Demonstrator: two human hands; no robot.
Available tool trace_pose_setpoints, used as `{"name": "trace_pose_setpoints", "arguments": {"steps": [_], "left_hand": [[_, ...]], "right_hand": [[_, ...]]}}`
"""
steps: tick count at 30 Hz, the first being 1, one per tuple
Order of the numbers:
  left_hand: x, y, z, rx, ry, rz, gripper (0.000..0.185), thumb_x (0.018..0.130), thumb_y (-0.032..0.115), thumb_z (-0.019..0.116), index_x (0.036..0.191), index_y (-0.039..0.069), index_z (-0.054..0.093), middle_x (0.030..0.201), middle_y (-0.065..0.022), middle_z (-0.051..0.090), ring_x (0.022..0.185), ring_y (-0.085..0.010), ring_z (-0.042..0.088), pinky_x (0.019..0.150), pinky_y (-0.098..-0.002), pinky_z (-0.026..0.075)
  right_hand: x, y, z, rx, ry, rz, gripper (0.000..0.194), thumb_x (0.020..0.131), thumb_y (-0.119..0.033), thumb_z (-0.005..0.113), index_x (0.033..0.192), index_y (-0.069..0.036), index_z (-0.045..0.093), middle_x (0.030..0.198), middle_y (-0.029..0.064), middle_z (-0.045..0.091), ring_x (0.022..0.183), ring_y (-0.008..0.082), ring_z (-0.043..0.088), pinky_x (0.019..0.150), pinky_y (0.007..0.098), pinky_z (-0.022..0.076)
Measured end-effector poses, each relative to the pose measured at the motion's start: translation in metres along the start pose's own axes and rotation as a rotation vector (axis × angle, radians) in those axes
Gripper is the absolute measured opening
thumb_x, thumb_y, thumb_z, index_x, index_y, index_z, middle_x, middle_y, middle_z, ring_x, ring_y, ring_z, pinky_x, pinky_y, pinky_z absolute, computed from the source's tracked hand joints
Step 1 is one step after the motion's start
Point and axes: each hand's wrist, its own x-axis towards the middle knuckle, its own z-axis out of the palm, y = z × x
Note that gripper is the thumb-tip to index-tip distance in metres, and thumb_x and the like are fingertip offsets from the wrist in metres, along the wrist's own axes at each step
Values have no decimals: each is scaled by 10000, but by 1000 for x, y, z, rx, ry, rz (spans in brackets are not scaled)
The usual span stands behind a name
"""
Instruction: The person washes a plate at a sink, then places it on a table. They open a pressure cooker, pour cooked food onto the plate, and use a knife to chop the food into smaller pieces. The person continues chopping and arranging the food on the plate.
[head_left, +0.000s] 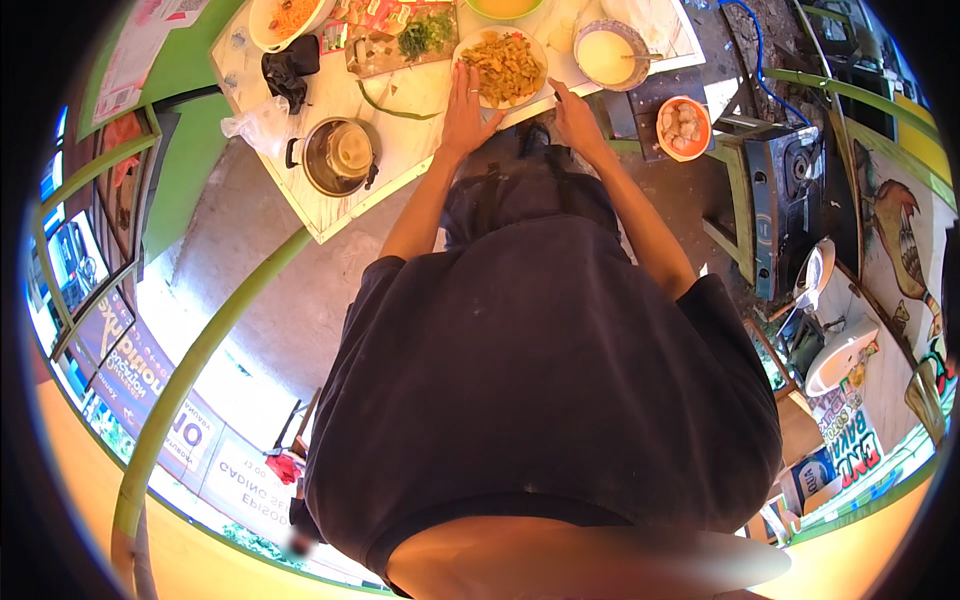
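A white plate (499, 107) of chopped, yellow-brown cooked food (504, 69) lies near the front edge of the table. My left hand (465, 116) is at its left rim, fingers extended and thumb apart, with a ring on one finger. My right hand (576, 120) is just right of the plate, over the table edge. Something small and dark shows at its fingertips, and I cannot tell whether it is held. Beyond my left hand, chopped green herbs (420, 37) lie on a wooden cutting board (375, 56). A bowl of pale batter (606, 60) with a spoon stands right of the plate.
Left on the marble-patterned table (405, 142) are a metal pot (322, 169), a long green pod or leaf (390, 109), a plastic bag (259, 127) and a bowl of orange shreds (289, 19). An orange bowl (684, 150) sits on a low stand at right, near a gas stove (787, 180).
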Motion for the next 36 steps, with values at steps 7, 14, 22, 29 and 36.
{"name": "trace_pose_setpoints", "arguments": {"steps": [7,14,22,29,36], "left_hand": [[-3,-1,7,-128,-62,-48,1120,886,417,826,1687,4,160,1745,-286,97,1621,-452,121,1298,-506,218],[15,-20,-6,-25,-30,-34,1051,877,494,819,1676,80,277,1728,-234,209,1575,-438,254,1249,-581,236],[46,-41,-12,33,-78,45,1008,878,571,790,1663,138,328,1688,-214,281,1537,-426,286,1230,-570,289],[54,-30,-12,55,-41,54,946,921,634,713,1635,109,383,1659,-223,337,1530,-407,316,1221,-565,291],[79,-24,7,64,-122,181,790,989,617,631,1615,172,446,1642,-160,414,1529,-343,364,1247,-560,221]], "right_hand": [[2,-16,4,-112,-91,75,557,957,-15,570,1502,-118,518,1125,282,672,1004,495,688,851,551,568],[-2,-50,-27,-165,-57,232,532,973,-65,570,1501,-128,540,1066,301,707,975,485,707,854,530,563],[15,-65,15,43,41,176,464,1001,-95,553,1460,-24,562,1078,347,711,986,468,721,881,499,544],[-7,-78,-25,-220,-60,215,473,980,-83,604,1452,-122,622,1076,310,718,1035,497,684,910,567,530],[-23,-81,-33,-85,-113,266,434,992,-120,584,1421,-96,645,996,289,732,989,464,710,871,512,559]]}}
